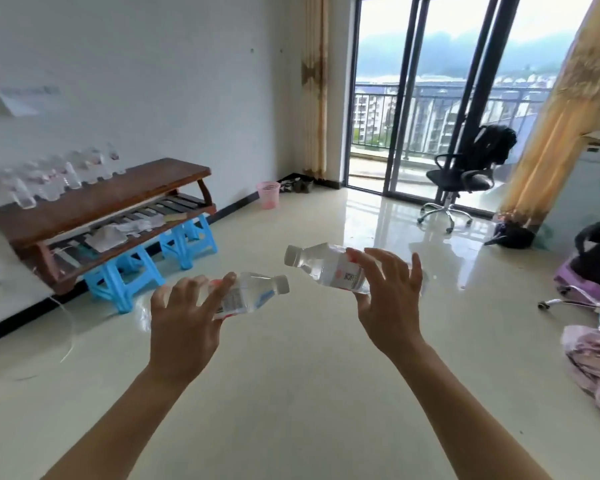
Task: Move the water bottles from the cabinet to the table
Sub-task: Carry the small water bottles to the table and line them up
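My left hand (184,323) holds a clear water bottle (253,294) lying sideways, its white cap pointing right. In my right hand (390,299) is a second clear water bottle (326,265), tilted with its white cap pointing up and left. Both hands are out in front of me above the open floor. A low brown wooden table (118,199) stands against the left wall. Several more water bottles (56,178) stand in a row along its back edge. No cabinet is in view.
Blue plastic stools (129,278) hold up the table. A pink bin (268,195) stands by the wall. At the right are a black office chair (465,178) before the balcony door, a purple chair (589,275) and bundled cloth (596,368). A thin cable (68,327) lies on the floor.
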Demonstrator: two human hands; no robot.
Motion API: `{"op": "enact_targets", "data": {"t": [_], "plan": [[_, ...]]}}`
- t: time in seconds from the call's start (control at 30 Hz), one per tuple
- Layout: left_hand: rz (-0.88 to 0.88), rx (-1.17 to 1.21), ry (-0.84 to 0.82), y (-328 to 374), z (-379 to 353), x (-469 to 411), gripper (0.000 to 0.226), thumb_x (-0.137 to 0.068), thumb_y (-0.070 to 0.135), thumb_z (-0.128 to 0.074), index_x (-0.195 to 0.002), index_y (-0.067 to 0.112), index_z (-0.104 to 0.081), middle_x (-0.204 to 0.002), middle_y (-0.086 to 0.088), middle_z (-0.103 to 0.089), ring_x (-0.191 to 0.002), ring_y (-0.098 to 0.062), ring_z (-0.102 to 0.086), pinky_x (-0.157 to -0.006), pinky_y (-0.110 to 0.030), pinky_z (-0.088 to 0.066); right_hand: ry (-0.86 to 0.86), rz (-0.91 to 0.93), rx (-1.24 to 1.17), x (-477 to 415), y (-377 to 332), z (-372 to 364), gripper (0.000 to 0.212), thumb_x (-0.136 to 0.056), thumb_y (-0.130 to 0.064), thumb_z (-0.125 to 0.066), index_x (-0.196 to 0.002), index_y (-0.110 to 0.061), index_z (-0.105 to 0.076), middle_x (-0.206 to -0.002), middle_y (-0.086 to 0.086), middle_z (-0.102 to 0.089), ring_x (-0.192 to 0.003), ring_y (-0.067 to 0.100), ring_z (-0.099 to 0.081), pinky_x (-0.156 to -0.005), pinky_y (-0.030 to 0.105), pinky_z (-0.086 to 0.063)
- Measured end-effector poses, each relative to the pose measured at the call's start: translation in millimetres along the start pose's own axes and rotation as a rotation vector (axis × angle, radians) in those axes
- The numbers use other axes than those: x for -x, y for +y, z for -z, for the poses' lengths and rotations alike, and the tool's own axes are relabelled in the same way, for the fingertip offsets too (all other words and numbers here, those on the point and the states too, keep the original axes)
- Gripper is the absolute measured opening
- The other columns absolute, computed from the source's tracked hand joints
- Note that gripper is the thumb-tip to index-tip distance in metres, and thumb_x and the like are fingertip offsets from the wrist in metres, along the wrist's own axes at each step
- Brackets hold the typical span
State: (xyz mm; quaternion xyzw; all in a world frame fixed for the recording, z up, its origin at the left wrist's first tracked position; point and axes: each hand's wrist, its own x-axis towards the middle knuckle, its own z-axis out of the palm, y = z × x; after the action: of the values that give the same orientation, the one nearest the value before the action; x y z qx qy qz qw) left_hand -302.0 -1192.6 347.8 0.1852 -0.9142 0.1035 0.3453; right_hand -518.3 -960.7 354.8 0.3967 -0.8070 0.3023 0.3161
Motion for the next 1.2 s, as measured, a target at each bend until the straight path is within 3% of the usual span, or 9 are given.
{"op": "enact_targets", "data": {"t": [0.3,0.53,0.67,0.9,1.2], "plan": [[0.159,-0.259,0.033,-176.3,-24.8,-61.9,0.081,-0.067,0.016,-0.089,-0.141,0.023,-0.056,-0.119,-0.017,-0.061,-0.112,-0.037,-0.058,-0.094,-0.061,-0.040,-0.079,0.192,-0.257,-164.7,-102.4,-190.8,0.092,-0.065,0.001,-0.088,-0.139,-0.034,-0.045,-0.133,0.006,-0.054,-0.129,0.030,-0.046,-0.121,0.064,-0.011],[0.347,-0.399,0.062,-341.3,-61.6,-37.0,0.081,-0.068,0.016,-0.090,-0.141,0.023,-0.057,-0.119,-0.017,-0.062,-0.111,-0.039,-0.060,-0.097,-0.060,-0.038,-0.170,0.336,-0.366,-228.4,-222.8,-335.0,0.097,-0.064,0.003,-0.089,-0.139,-0.037,-0.043,-0.134,0.009,-0.056,-0.129,0.032,-0.048,-0.116,0.073,-0.018],[0.422,-0.401,0.013,-447.1,-88.9,-44.5,0.079,-0.069,0.019,-0.090,-0.142,0.022,-0.057,-0.119,-0.017,-0.062,-0.110,-0.038,-0.060,-0.094,-0.058,-0.038,-0.248,0.358,-0.375,-263.7,-290.3,-422.2,0.094,-0.066,0.001,-0.089,-0.139,-0.037,-0.044,-0.135,0.008,-0.057,-0.129,0.035,-0.051,-0.117,0.071,-0.017],[0.368,-0.404,0.038,-603.9,-126.3,-119.1,0.079,-0.070,0.021,-0.090,-0.142,0.023,-0.056,-0.120,-0.018,-0.061,-0.108,-0.038,-0.059,-0.096,-0.059,-0.037,-0.208,0.342,-0.382,-346.3,-371.0,-529.0,0.092,-0.068,-0.001,-0.089,-0.140,-0.036,-0.043,-0.135,0.007,-0.057,-0.128,0.036,-0.052,-0.119,0.069,-0.015],[0.355,-0.356,0.004,-724.6,-242.2,-195.7,0.084,-0.066,0.017,-0.091,-0.141,0.026,-0.055,-0.117,-0.014,-0.060,-0.105,-0.034,-0.057,-0.093,-0.056,-0.037,-0.214,0.330,-0.347,-437.3,-390.8,-691.3,0.097,-0.063,0.004,-0.090,-0.139,-0.035,-0.044,-0.135,0.009,-0.057,-0.129,0.037,-0.052,-0.119,0.069,-0.015]]}}
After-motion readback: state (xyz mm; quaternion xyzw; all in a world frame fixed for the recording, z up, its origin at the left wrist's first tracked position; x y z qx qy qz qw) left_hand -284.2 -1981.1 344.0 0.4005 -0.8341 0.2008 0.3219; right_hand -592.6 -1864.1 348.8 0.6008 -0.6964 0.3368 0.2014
